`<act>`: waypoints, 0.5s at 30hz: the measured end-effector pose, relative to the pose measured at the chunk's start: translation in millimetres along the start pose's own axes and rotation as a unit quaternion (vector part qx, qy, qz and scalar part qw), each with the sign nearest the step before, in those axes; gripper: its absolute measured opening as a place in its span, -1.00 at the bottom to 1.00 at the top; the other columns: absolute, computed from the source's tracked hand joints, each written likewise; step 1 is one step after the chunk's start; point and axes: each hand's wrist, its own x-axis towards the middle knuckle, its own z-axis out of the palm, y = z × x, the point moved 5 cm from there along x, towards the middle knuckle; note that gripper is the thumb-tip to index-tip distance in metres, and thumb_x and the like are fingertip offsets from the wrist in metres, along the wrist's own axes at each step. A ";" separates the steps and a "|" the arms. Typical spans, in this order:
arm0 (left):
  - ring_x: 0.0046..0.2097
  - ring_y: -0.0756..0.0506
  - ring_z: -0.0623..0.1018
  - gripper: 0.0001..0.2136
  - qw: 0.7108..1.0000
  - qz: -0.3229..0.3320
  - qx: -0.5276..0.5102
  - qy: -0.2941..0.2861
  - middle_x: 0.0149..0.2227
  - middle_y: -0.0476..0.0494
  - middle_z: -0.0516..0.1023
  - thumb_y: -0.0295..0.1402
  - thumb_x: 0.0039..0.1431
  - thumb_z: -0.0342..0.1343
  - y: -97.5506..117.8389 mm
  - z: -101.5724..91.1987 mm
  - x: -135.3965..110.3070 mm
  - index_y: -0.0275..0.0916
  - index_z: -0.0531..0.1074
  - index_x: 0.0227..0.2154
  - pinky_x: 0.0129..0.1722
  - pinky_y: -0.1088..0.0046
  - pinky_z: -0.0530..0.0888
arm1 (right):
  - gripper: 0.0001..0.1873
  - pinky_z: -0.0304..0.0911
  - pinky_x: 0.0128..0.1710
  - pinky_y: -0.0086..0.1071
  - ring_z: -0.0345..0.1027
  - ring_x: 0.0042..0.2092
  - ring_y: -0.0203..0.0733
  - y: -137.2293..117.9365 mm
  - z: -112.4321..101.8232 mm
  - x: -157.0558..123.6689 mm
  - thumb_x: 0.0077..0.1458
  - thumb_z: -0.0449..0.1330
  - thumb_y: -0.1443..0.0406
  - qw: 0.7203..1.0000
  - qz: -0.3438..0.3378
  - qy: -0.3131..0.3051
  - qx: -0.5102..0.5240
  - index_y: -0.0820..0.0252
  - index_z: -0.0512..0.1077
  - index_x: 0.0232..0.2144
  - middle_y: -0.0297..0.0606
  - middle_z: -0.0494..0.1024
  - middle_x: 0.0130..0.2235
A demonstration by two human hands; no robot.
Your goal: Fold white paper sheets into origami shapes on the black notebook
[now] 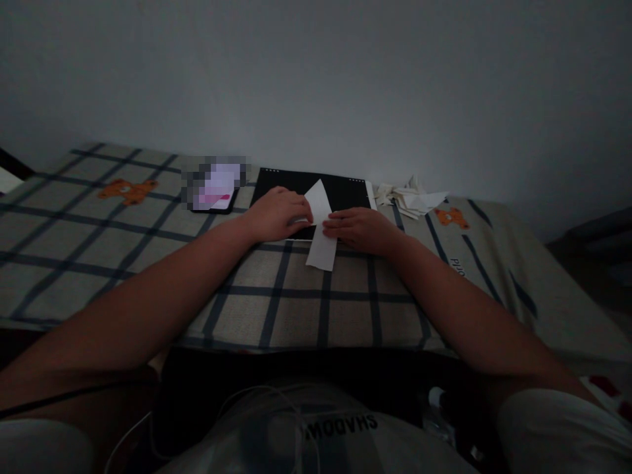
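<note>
A folded piece of white paper (322, 250) lies on a black sheet-like pad (340, 186), its lower flap reaching past the pad's front edge onto the cloth. My left hand (276, 214) is on the paper's left side, with curled fingers and the thumb pinching near the fold. From the right, my right hand (364, 230) presses its fingertips together onto the middle of the same paper; its thumb is hidden. The two hands are a little apart, with the paper between them. The pad's lower part is partly covered by my hands.
A phone (214, 191) with a lit, partly blurred screen lies left of the pad. To the right is a pile of crumpled white paper strips (407, 199). Checked cloth (291, 316) covers the table, which stands against a grey wall (316, 85). A thin white cable (276, 390) hangs over my lap.
</note>
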 end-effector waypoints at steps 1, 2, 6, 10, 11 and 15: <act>0.03 -0.17 0.56 -0.71 1.000 0.011 0.005 -0.002 -0.01 -0.11 0.64 -0.21 0.40 -0.01 1.4 1.0 -0.1 -0.10 0.59 -0.03 0.04 0.22 0.36 | -0.65 0.40 0.14 -0.15 0.48 0.17 -0.09 0.0 0.2 -0.3 0.30 0.14 0.40 1.000 0.000 0.003 0.002 0.18 0.56 0.07 -0.19 0.61 0.12; 0.03 -0.17 0.55 -0.69 1.000 0.023 0.009 -0.005 0.01 -0.12 0.63 -0.23 0.41 -0.04 2.4 2.2 -0.2 -0.08 0.58 0.01 0.01 0.23 0.37 | -0.65 0.41 0.15 -0.16 0.48 0.18 -0.10 0.0 0.4 -0.6 0.30 0.15 0.40 1.000 0.002 0.005 0.003 0.16 0.55 0.08 -0.21 0.60 0.14; -0.03 -0.16 0.57 -0.67 0.999 0.047 0.017 0.001 0.02 -0.11 0.63 -0.23 0.42 -0.06 1.3 6.3 0.1 0.00 0.60 0.03 -0.07 0.26 0.40 | -0.64 0.41 0.16 -0.17 0.46 0.20 -0.14 -1.3 0.0 -0.6 0.30 0.16 0.41 1.000 0.007 -0.006 -0.010 0.09 0.54 0.08 -0.31 0.58 0.17; -0.05 -0.15 0.57 -0.68 0.999 0.050 0.007 0.016 0.00 -0.11 0.64 -0.21 0.41 -0.03 -1.3 6.5 0.1 0.02 0.62 0.02 -0.11 0.27 0.39 | -0.66 0.45 0.11 -0.21 0.48 0.19 -0.11 -2.8 -2.0 0.5 0.30 0.17 0.42 0.999 0.022 -0.024 -0.018 0.12 0.55 0.07 -0.28 0.60 0.14; -0.05 -0.15 0.57 -0.68 0.999 0.049 0.006 0.017 -0.01 -0.11 0.64 -0.21 0.41 -0.03 -1.2 6.0 0.0 0.04 0.62 0.01 -0.11 0.27 0.39 | -0.66 0.46 0.10 -0.21 0.48 0.19 -0.11 -3.0 -2.7 0.7 0.30 0.17 0.42 0.999 0.028 -0.026 -0.016 0.11 0.56 0.06 -0.28 0.60 0.13; -0.04 -0.15 0.56 -0.69 0.999 0.037 0.006 0.008 -0.01 -0.08 0.63 -0.21 0.41 -0.02 1.8 2.2 0.1 0.08 0.62 0.00 -0.09 0.28 0.35 | -0.65 0.48 0.05 -0.22 0.50 0.17 -0.11 -3.9 -6.6 1.0 0.29 0.18 0.41 0.999 0.044 -0.030 -0.001 0.05 0.57 0.06 -0.31 0.62 0.11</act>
